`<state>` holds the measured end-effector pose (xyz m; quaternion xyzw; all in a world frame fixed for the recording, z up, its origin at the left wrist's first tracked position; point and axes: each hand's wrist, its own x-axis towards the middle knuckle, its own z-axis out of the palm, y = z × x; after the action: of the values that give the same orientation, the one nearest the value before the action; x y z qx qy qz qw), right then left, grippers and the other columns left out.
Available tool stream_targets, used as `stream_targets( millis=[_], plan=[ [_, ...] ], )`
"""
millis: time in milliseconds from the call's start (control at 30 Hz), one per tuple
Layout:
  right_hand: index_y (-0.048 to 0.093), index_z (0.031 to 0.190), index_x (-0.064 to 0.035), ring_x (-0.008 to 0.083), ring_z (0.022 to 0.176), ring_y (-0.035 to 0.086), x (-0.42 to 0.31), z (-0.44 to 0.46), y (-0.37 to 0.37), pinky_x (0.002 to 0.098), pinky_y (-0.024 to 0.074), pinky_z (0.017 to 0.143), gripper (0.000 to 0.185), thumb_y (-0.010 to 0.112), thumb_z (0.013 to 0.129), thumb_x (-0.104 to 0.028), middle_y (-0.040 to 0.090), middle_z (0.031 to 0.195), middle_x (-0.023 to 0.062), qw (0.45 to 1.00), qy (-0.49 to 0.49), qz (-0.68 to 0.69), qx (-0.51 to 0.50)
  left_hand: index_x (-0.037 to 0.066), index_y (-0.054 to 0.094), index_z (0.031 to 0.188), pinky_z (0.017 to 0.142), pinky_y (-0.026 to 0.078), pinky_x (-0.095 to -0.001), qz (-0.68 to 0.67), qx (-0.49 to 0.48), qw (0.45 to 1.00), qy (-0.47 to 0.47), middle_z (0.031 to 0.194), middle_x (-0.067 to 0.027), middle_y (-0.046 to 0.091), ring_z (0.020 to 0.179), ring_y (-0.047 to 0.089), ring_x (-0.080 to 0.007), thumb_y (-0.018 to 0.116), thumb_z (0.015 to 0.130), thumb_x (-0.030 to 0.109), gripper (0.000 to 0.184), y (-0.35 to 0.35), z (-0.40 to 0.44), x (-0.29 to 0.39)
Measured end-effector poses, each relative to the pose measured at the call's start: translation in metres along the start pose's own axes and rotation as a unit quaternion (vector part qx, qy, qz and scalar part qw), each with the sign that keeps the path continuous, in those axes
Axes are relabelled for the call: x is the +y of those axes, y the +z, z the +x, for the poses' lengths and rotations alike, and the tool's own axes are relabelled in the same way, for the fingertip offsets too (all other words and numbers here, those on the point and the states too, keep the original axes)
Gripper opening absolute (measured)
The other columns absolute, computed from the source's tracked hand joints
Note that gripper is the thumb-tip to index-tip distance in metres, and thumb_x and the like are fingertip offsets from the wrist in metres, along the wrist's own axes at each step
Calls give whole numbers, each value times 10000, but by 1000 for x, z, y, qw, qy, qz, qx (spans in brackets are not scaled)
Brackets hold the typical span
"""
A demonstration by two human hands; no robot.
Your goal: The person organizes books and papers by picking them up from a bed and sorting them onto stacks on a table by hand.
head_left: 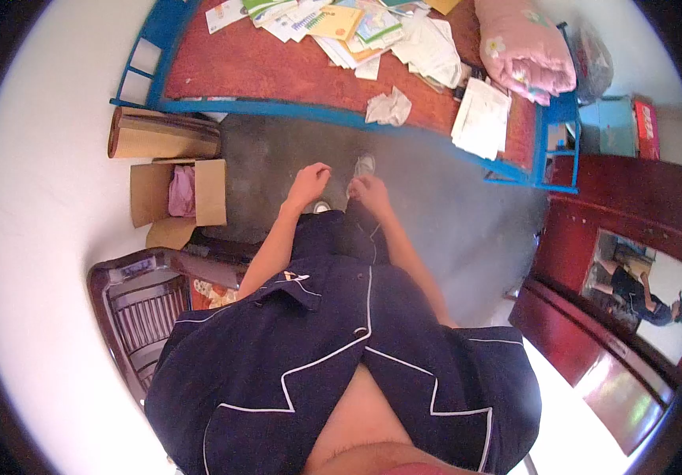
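My left hand [309, 184] hangs in front of my dark trousers, above the floor. Its fingers are loosely bent and slightly apart, and I see nothing in it. Close by on the right, my right hand [369, 192] is over my leg, with the fingers curled in. Whether anything small sits in those fingers is hidden. Just beyond the right hand shows a light-coloured shoe [365, 165]. Farther ahead, a crumpled white cloth or paper [389, 107] lies at the edge of the bed [270, 75]. Neither hand touches the bed.
Books and papers [357, 32] spread over the bed, with a rolled pink quilt [527, 51] at right. On the left are an open cardboard box [210, 192] and a dark wooden chair [147, 261]. A red cabinet [594, 186] with a mirror [622, 277] stands right.
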<state>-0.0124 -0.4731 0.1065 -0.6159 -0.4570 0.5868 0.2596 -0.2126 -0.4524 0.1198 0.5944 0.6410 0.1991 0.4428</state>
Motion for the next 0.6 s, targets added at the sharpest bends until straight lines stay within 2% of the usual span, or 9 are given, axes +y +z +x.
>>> stream_targets(
  millis=[67, 133, 167, 233, 433, 500, 600],
  plan=[
    [611, 938, 34, 178, 718, 671, -16, 34, -9, 302, 524, 660, 207, 562, 906, -164, 685, 799, 111, 999, 0, 34, -19, 38, 659, 1000, 793, 494, -374, -23, 9, 1000, -17, 932, -169, 676, 894, 646, -324, 517, 870, 203, 254, -7, 30, 9],
    [601, 927, 25, 161, 675, 649, -32, 70, -13, 294, 518, 628, 196, 559, 914, -166, 671, 761, 93, 990, 15, 133, -43, 28, 655, 1002, 787, 499, -363, -28, 24, 999, -31, 917, -160, 683, 878, 659, -298, 515, 874, 198, 255, -17, 55, 20],
    [601, 927, 25, 161, 675, 649, -37, 86, -17, 294, 518, 628, 196, 559, 914, -166, 671, 761, 93, 990, 17, 133, -47, 17, 651, 1004, 782, 504, -351, -41, 40, 998, -41, 903, -150, 690, 862, 671, -273, 513, 879, 193, 256, -21, 64, 27],
    [595, 944, 24, 159, 684, 652, -63, 114, -27, 288, 515, 624, 192, 559, 915, -162, 674, 773, 101, 994, -39, 104, -17, 6, 645, 1009, 775, 510, -342, -75, 59, 994, -53, 894, -148, 694, 840, 678, -252, 510, 885, 188, 259, -27, 80, 39],
    [600, 917, 30, 158, 677, 655, -100, 171, -29, 284, 513, 622, 197, 569, 912, -164, 685, 801, 105, 989, 6, 137, -47, -19, 629, 1031, 757, 523, -323, -150, 101, 980, -82, 897, -146, 701, 798, 690, -218, 500, 902, 169, 262, -34, 125, 23],
    [573, 1014, 38, 184, 769, 652, -95, 189, -24, 302, 533, 677, 252, 535, 942, -201, 662, 891, 119, 995, -9, 45, -91, -20, 628, 1034, 754, 523, -323, -156, 102, 978, -95, 899, -146, 700, 800, 690, -218, 499, 904, 168, 262, -40, 140, 18],
    [574, 1030, 29, 186, 772, 655, -94, 212, -10, 314, 537, 669, 250, 540, 941, -202, 667, 899, 117, 992, 40, 72, -95, -23, 626, 1033, 752, 522, -317, -181, 99, 974, -98, 901, -141, 702, 800, 689, -209, 501, 910, 169, 261, -57, 166, 9]
  ],
)
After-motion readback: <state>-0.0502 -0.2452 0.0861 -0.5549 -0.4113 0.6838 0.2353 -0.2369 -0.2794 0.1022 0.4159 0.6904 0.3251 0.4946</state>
